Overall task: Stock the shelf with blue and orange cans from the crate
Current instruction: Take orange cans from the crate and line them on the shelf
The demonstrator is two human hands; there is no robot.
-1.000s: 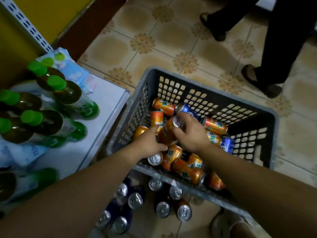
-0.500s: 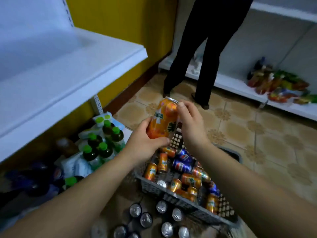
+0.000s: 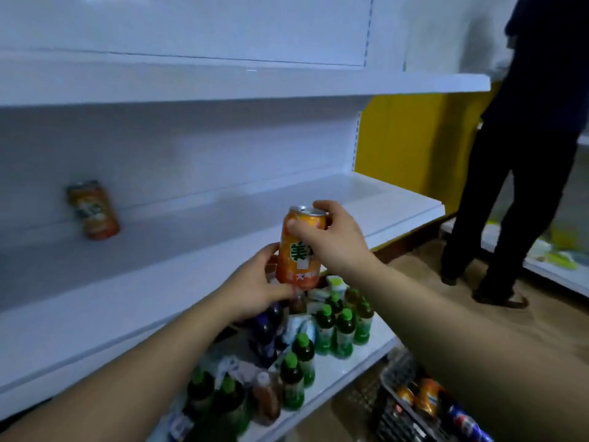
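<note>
I hold an upright orange can point(image 3: 299, 260) with both hands just in front of the middle white shelf point(image 3: 178, 250). My left hand point(image 3: 255, 290) grips its lower part from the left. My right hand point(image 3: 334, 240) pinches its top rim and upper side. Another orange can point(image 3: 93, 209) stands alone at the back left of that shelf. The grey crate point(image 3: 395, 409), low at the right, shows orange and blue cans beside my right forearm.
Several green-capped bottles point(image 3: 334, 327) and packets crowd the bottom shelf under my hands. An upper white shelf point(image 3: 255, 81) overhangs. A person in dark trousers point(image 3: 522, 173) stands at the right by a yellow wall and another low shelf.
I have raised the orange can from above the crate up to the middle shelf's height. My view has swung up and left from the crate toward the shelves.
</note>
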